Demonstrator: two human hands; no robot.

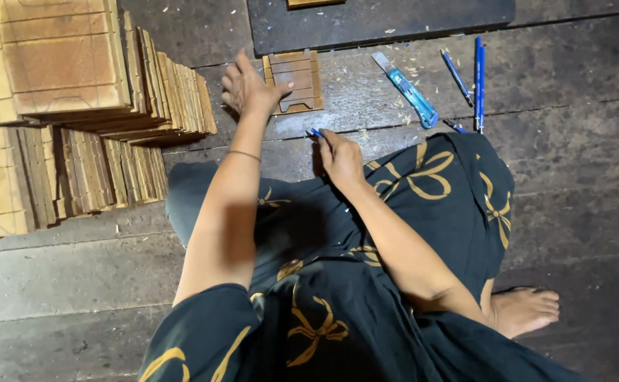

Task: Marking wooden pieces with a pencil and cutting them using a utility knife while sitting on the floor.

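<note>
Head view, person seated on a dark plank floor [571, 177], legs covered by dark cloth with gold bow print [394, 212].

Left hand [249, 88]: reached forward, fingers spread and slightly curled, thumb tip touching the left edge of a small ridged wooden block [295, 79]. Not closed around it; contact at the edge only. The block lies flat on the floor, just below the edge of a dark board [380, 21].

Right hand [339, 157]: fingers closed on a blue pen [315, 132], whose tip sticks out toward the block. Hand rests over the knee, near the block but apart from it.

Right of the block: a teal utility knife [408, 90] lying diagonally amid pale shavings; beyond it two blue pens [477, 78] side by side, and a short blue piece [454, 126] at the cloth's edge.

Left side: stacks of tan wooden plates [62, 64], flat square pieces with scored outlines, some fanned on edge. No labels legible.

Bare foot [525, 310] at lower right.
</note>
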